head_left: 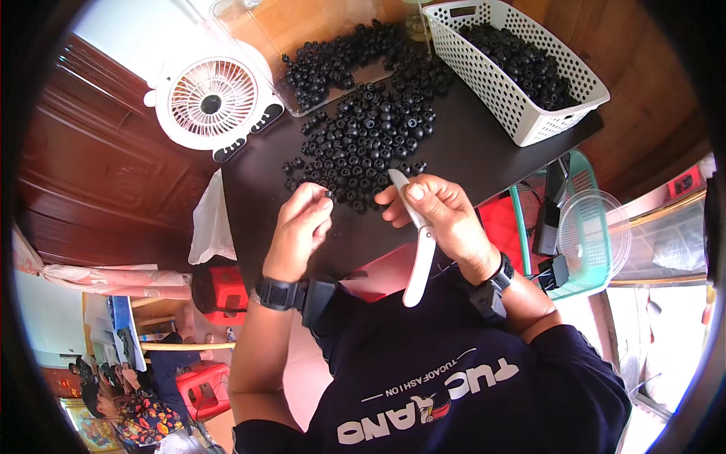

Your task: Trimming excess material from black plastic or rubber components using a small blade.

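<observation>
My left hand (299, 227) is closed in a pinch, with a small black round piece (329, 194) between thumb and fingertips. In my right hand (448, 216) is a folding knife (418, 272) with a pale handle. Its blade lies along my fingers under the thumb, tip toward the pile, and the handle hangs down past the palm. Just beyond both hands spreads a loose pile of black round pieces (363, 140) on the dark table (261, 189); many show a hole. The knife and the held piece are apart.
More black pieces fill a clear tray (302, 106) behind the pile. At the back right, a white perforated basket (522, 117) holds many. A white fan (212, 102) stands left. Below the table's right edge is a green basket (597, 276); red stools (204, 390) and another person (144, 416) are lower left.
</observation>
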The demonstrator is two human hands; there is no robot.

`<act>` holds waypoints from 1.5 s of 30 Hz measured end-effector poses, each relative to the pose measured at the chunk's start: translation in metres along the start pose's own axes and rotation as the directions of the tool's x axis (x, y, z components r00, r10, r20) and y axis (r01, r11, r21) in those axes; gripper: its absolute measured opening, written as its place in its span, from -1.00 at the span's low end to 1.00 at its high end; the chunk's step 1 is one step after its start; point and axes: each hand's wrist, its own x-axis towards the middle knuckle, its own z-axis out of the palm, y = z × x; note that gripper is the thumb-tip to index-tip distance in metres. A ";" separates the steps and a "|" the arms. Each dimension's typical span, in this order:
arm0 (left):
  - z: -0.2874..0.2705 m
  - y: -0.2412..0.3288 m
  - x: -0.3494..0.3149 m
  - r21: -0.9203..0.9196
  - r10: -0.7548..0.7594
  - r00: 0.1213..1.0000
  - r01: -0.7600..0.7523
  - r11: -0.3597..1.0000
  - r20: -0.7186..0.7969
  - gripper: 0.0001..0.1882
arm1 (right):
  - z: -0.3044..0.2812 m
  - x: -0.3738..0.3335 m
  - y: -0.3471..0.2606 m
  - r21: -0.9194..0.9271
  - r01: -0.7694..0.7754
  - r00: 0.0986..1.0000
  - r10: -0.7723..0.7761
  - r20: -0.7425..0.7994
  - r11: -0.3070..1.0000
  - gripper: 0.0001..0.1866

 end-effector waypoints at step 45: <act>0.049 -0.034 -0.045 -0.640 0.155 0.986 -0.082 0.764 0.058 -0.66 | 0.043 0.001 0.009 0.059 -0.043 0.995 0.038 0.096 0.997 -0.73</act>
